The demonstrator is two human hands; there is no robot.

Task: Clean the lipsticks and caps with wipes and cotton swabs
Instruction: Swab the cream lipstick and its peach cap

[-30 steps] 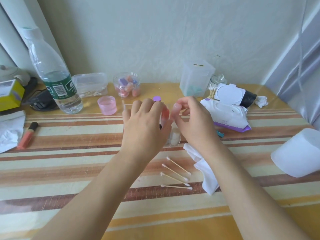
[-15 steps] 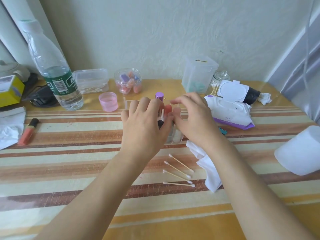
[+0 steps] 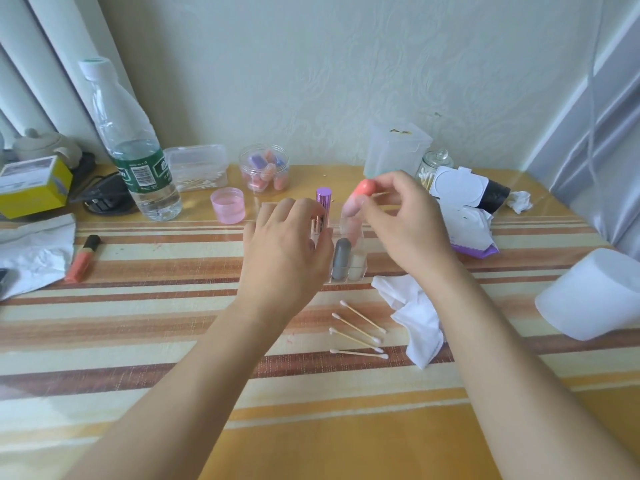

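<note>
**Nearest the person.** Four cotton swabs [image 3: 360,332] lie loose on the striped worktop [image 3: 138,341], just short of the right hand and apart from it. A crumpled white wipe [image 3: 414,315] lies under the right wrist. Neither is in a hand.

**Left hand** [image 3: 284,251]. The palm is down on the left part of the clear organiser [image 3: 346,271]. The fingers are bent over its top and the thumb is against its front, so it appears to be clamped on the organiser and steadying it.

**Right hand** [image 3: 403,220]. The fingertips are closed on a coral lipstick [image 3: 360,199], held raised above the organiser's far right compartment and clear of the worktop.

**In the organiser, between the hands.** A grey lipstick [image 3: 341,258] and a pale one [image 3: 357,263] stand upright in the front compartments. A purple lipstick [image 3: 323,202] stands just beyond the left fingertips.

**Further off.** An open wipes pack [image 3: 464,220] sits beyond the right hand. A pink pot [image 3: 228,205] and a jar of small lipsticks [image 3: 265,168] stand beyond the left hand. An orange lip gloss [image 3: 83,259] lies well to its left.

**Progress, as judged.** The supplies are laid out and one wipe is out of the pack. No cap is seen removed. Whether the coral lipstick is cleaned cannot be told. The standing lipsticks, the jar and the gloss appear outstanding, so the greater part seems to remain.
</note>
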